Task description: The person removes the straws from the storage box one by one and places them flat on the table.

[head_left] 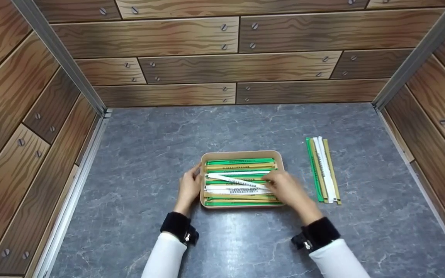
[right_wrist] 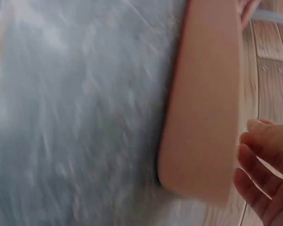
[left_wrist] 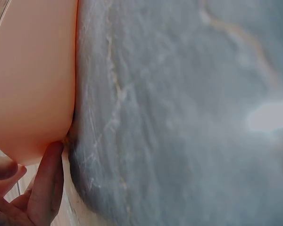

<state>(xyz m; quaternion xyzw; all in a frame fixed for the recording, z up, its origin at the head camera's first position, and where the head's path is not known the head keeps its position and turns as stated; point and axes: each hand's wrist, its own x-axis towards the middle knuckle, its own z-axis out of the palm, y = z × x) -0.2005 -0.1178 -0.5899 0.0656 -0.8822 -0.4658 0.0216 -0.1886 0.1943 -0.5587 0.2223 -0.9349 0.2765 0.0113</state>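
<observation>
left hand [head_left: 189, 188] unclenched against tray [head_left: 242, 155] — right hand [head_left: 287, 189] over strips [head_left: 235, 180], can't tell grasp

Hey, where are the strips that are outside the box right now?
In the head view, the strips lie on the gray tabletop, to the right of the tan box and the right hand.

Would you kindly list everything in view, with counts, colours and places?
Wood-patterned walls: three, brown, back and sides.
Metal posts: two, grey, back corners.
Tabletop: one, marbled grey, between walls.
Edge rails: two, pale, tabletop's side edges.
Box: one, tan, on tabletop.
Boxed strips: count unclear, green, tan, white, inside box.
Loose strips: count unclear, green, tan, white, right of box.
Left hand: one, bare, at box's left end.
Right hand: one, bare, over box's right end.
Wrist straps: two, black, behind hands.
Sleeves: two, white, behind straps.
</observation>
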